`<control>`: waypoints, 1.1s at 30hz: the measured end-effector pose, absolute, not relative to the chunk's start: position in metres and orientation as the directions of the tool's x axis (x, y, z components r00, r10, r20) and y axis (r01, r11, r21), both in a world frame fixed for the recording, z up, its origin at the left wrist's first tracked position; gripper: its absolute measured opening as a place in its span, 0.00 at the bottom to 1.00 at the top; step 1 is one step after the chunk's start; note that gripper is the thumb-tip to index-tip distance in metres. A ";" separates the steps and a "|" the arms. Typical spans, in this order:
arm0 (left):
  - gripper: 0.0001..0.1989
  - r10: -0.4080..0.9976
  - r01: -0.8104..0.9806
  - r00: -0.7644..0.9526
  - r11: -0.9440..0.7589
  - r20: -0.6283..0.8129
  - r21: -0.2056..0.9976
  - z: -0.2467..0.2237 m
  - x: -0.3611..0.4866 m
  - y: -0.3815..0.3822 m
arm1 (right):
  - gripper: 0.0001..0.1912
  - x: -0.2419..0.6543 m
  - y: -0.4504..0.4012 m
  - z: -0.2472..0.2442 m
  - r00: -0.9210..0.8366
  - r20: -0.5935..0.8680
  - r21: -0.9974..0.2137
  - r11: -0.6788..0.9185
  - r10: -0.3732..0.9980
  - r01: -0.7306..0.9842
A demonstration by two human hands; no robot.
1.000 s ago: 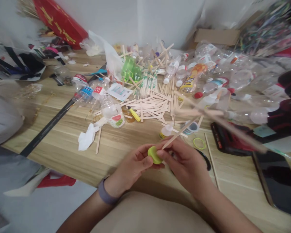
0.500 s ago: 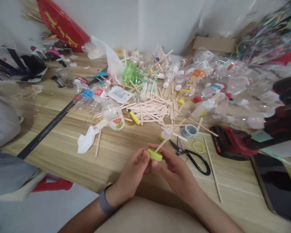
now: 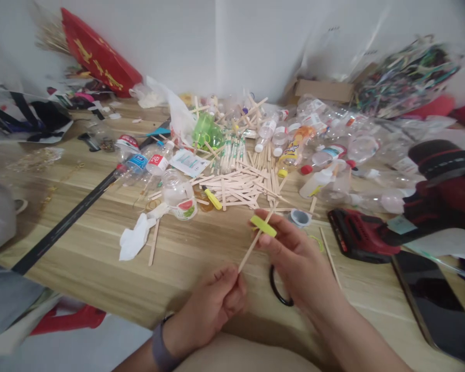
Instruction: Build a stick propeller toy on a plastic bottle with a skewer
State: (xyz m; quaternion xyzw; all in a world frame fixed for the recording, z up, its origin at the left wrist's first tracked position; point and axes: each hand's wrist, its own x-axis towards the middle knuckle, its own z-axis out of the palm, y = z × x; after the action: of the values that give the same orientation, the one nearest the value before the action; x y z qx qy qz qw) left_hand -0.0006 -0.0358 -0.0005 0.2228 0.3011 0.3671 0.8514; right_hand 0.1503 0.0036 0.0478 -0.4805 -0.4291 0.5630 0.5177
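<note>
A thin wooden stick (image 3: 250,250) slants up between my hands. My left hand (image 3: 219,294) is closed, pinching its lower end. With thumb and fingers my right hand (image 3: 300,258) grips a flat yellow-green piece (image 3: 263,226), seen edge-on. The stick crosses this piece and shows on both sides of it, seemingly passing through. Under my right hand the scissors are mostly hidden; one black handle loop (image 3: 279,294) shows. A grey ring-shaped roll (image 3: 300,217) sits just beyond my right fingers.
Flat wooden sticks (image 3: 236,188) lie heaped beyond my hands, with a yellow marker-like tool (image 3: 212,198) beside them. Plastic bottles (image 3: 325,154) crowd the back right. A red-black power tool (image 3: 356,232) and a phone (image 3: 430,299) lie right. White tissue (image 3: 135,237) is left.
My left hand has left the yellow-green piece and moved down to the stick's lower end. My right hand has lifted the piece, and the stick now extends below it. The camera view has shifted slightly.
</note>
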 end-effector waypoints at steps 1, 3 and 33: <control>0.23 0.764 -0.497 0.552 0.623 -0.334 0.604 -0.001 -0.002 -0.037 | 0.24 0.152 0.008 0.052 0.021 -0.076 -0.982 -0.071 0.997 -0.173; 0.23 0.771 -0.511 0.551 0.614 -0.319 0.602 -0.001 -0.006 -0.039 | 0.25 0.155 0.014 0.058 0.052 -0.032 -0.984 -0.023 0.998 -0.177; 0.17 0.803 -0.488 0.403 0.594 -0.439 0.639 0.016 -0.009 -0.017 | 0.06 0.193 0.048 0.028 -0.163 0.263 -0.522 0.282 0.951 0.805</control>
State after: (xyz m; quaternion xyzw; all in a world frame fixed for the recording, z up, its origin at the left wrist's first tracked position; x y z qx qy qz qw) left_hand -0.0086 -0.0169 0.0160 0.2105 0.3739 0.3983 0.8107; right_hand 0.1929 0.0484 0.0279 -0.5845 -0.7510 0.1319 0.2775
